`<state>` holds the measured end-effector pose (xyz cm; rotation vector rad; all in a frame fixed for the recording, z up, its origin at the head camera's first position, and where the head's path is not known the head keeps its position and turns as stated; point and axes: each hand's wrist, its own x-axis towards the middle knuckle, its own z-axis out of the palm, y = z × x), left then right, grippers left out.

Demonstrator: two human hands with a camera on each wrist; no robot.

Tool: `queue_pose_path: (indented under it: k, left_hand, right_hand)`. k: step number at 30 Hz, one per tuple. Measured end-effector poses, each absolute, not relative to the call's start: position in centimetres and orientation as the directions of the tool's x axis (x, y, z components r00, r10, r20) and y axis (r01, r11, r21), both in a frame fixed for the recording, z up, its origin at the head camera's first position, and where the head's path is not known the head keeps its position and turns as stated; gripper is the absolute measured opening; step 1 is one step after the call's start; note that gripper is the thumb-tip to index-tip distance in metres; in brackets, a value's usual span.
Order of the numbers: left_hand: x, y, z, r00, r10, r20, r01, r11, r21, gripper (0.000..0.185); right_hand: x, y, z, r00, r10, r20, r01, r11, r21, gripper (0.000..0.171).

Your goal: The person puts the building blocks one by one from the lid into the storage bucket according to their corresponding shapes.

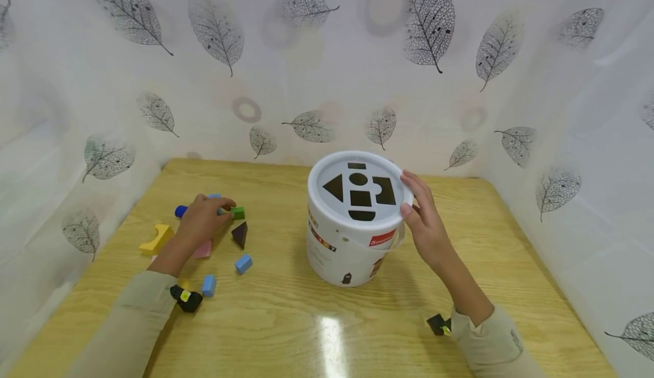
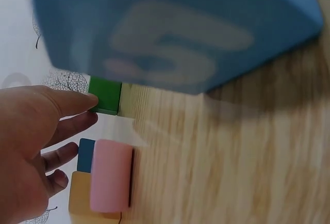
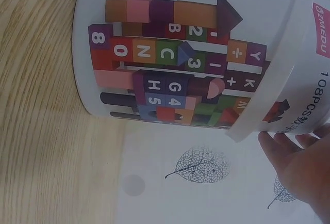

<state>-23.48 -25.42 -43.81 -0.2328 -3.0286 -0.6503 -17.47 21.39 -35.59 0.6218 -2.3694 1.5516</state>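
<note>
Blue block (image 2: 175,28) looms closest, while your left hand (image 1: 204,219) reaches forward, fingers (image 2: 67,102) loosely spread, forefinger touching the green block (image 1: 237,213) just ahead.

A yellow arch block (image 1: 156,239), a dark triangular block (image 1: 240,234) and two light blue blocks (image 1: 243,263) lie scattered on a wooden table (image 1: 306,332). Leaf-patterned white sheeting (image 1: 327,54) walls the table on three sides.
</note>
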Motion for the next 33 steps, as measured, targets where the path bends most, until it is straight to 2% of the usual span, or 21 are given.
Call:
queue_pose_path:
  k: [18, 21, 27, 33]
  left_hand:
    - [-23.3, -25.3, -43.9, -0.991, 0.117, 0.063, 0.133, 0.896, 0.423, 0.033]
    - [-23.2, -25.1, -43.7, -0.989, 0.128, 0.07, 0.145, 0.868, 0.476, 0.033]
    - [-23.0, -24.2, -42.9, -0.988, 0.149, 0.049, 0.144, 0.741, 0.656, 0.035]
    - [-22.6, -22.8, -41.9, -0.987, 0.156, 0.037, 0.132, 0.665, 0.735, 0.035]
  right_hand:
    - [-17.6, 21.4, -35.8, -0.871, -0.226, 0.437, -0.49, 0.331, -0.806, 0.051]
    - [-17.6, 21.5, -35.7, -0.871, -0.228, 0.435, -0.49, 0.331, -0.807, 0.051]
    - [-17.6, 21.6, -36.0, -0.867, -0.23, 0.441, -0.496, 0.331, -0.803, 0.051]
    - [-17.6, 21.5, -35.9, -0.865, -0.237, 0.443, -0.5, 0.32, -0.805, 0.05]
